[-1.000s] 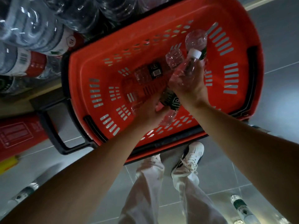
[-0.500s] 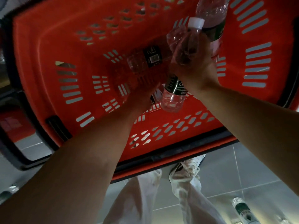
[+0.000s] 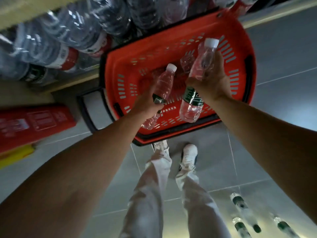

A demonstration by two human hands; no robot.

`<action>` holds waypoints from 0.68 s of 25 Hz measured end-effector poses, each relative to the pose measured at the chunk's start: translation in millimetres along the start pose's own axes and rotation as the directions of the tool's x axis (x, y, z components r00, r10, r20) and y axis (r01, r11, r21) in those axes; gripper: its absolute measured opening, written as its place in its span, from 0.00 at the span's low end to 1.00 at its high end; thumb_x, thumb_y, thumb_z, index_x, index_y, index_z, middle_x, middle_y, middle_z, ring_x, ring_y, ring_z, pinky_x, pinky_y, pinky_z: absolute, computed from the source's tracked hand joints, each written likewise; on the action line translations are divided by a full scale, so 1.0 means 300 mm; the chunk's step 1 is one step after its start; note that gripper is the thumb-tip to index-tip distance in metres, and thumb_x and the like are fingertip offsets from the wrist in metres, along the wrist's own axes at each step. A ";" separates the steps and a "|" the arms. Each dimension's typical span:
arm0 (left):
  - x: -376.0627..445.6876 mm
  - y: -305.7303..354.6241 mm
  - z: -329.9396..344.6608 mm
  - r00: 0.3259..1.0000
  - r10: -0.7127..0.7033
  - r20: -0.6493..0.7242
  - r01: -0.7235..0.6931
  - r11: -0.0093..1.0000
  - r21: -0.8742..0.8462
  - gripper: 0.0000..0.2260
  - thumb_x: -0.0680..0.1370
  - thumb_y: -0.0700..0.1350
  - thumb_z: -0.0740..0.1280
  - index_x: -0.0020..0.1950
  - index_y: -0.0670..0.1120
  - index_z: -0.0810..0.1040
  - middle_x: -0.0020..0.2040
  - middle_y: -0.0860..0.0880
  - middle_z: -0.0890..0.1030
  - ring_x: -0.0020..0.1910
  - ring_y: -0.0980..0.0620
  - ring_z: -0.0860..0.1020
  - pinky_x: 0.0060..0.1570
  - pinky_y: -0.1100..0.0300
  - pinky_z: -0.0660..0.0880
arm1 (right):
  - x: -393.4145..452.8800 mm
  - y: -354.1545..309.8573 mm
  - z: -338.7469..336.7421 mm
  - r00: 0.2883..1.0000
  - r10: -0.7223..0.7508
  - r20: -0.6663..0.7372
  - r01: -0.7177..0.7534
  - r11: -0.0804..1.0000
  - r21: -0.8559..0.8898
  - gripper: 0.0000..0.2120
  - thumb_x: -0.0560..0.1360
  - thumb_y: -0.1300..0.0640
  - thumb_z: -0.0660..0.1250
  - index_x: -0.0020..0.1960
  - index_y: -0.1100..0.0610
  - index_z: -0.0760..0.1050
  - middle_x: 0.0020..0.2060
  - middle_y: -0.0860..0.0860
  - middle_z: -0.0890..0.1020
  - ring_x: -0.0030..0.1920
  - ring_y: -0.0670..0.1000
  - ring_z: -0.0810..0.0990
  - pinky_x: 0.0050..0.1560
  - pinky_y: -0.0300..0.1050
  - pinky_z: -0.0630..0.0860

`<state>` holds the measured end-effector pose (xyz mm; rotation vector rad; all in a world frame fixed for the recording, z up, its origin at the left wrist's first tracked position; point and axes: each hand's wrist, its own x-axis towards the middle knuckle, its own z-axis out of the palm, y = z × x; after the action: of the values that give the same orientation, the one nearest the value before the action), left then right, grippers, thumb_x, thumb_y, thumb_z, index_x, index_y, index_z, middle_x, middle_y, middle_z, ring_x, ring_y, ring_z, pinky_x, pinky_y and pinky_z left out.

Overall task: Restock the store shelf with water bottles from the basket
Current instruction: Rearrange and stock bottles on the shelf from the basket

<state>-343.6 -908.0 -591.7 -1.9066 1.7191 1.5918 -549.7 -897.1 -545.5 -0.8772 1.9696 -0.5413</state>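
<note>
Below, grey floor tiles (image 3: 283,54) carry a red slotted plastic basket (image 3: 154,54); above it, left hand (image 3: 147,103) and right hand (image 3: 212,83) each grip one clear white-capped water bottle (image 3: 163,83), (image 3: 202,66).

Both arms reach forward; left hand (image 3: 147,104) and right hand (image 3: 210,83) each have fingers curled round a bottle, right hand higher.

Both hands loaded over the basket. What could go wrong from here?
1. The right hand appears to grip two bottles at once, one upright and one hanging below; the lower could slip.
2. Loose bottles lie on the floor beside the feet: a trip hazard.
</note>
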 end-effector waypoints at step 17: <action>-1.348 -0.020 -0.560 0.812 -0.125 -0.570 -0.236 0.823 -0.517 0.43 0.63 0.45 0.76 0.76 0.59 0.63 0.58 0.49 0.82 0.55 0.47 0.82 0.52 0.43 0.81 | -1.019 -0.816 -0.083 0.778 -0.508 0.369 0.578 0.810 -0.102 0.38 0.71 0.53 0.75 0.73 0.43 0.58 0.54 0.43 0.77 0.41 0.43 0.79 0.39 0.37 0.76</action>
<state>-158.6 -755.4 -225.3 -2.9293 1.5866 1.8193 -371.9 -825.4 -203.1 -1.5960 1.4665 -0.4735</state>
